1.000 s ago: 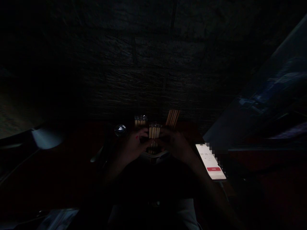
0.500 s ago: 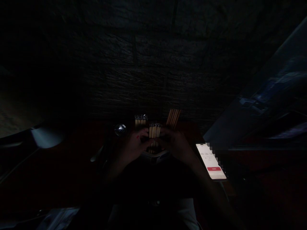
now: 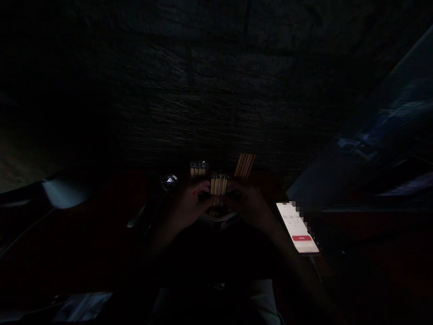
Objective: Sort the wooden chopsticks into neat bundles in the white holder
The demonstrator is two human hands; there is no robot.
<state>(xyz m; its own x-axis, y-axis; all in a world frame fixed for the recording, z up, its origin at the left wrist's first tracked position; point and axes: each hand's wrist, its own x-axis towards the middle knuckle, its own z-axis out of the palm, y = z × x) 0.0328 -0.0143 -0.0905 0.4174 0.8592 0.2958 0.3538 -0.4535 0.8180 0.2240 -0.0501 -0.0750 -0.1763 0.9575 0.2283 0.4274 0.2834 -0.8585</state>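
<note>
A bundle of thin pale sticks [image 3: 218, 185] with dark, shiny upper ends stands upright in the middle of the dim view. My left hand [image 3: 189, 201] closes on its left side, the thumb across the front. From the other side my right hand [image 3: 248, 203] grips it as well, its thumb meeting the left one. Just below the hands, the pale rim of a container or wrap [image 3: 219, 221] shows faintly. Behind my left hand is a second group of pale sticks [image 3: 198, 171] with shiny tops. Several reddish-brown sticks [image 3: 245, 167] lean behind my right hand.
Right of my forearm lies a lit phone [image 3: 299, 228] showing a timer. A round shiny object [image 3: 169, 181] sits left of the sticks. A dark block wall [image 3: 216, 90] rises behind the reddish table [image 3: 101, 225]. At far left is a pale lamp-like shape [image 3: 66, 193].
</note>
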